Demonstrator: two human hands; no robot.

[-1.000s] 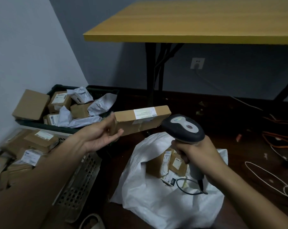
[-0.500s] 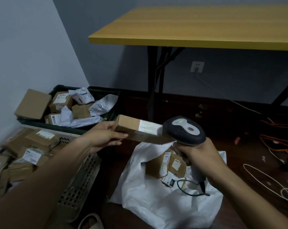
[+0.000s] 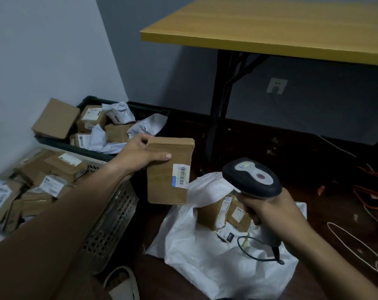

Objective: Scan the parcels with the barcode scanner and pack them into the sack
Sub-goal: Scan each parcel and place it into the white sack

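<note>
Scanning step in hand, by the look of it. Left hand (image 3: 140, 153) pinching a flat brown parcel (image 3: 169, 172) at its upper end, thumb across the front, parcel hanging upright with the barcode label (image 3: 181, 176) facing the camera. Held just above and to the left of the white sack (image 3: 205, 256) on the floor, not touching it as far as can be told. Right hand (image 3: 268, 210) wrapped round the grip of the barcode scanner (image 3: 252, 177), head of the scanner just right of the parcel and near the label, its cable (image 3: 248, 249) trailing over the sack. Sack mouth open, with a few labelled boxes (image 3: 225, 210) already inside. More parcels waiting in the dark crate (image 3: 127, 105) and the pale basket (image 3: 110, 215) on the left.

Next, probably: turn the scanner's nose toward the label or tilt the label to it, trigger a read, then lower the parcel into the sack mouth. No beam visible on the label, so whether a read is registered cannot be told.
</note>
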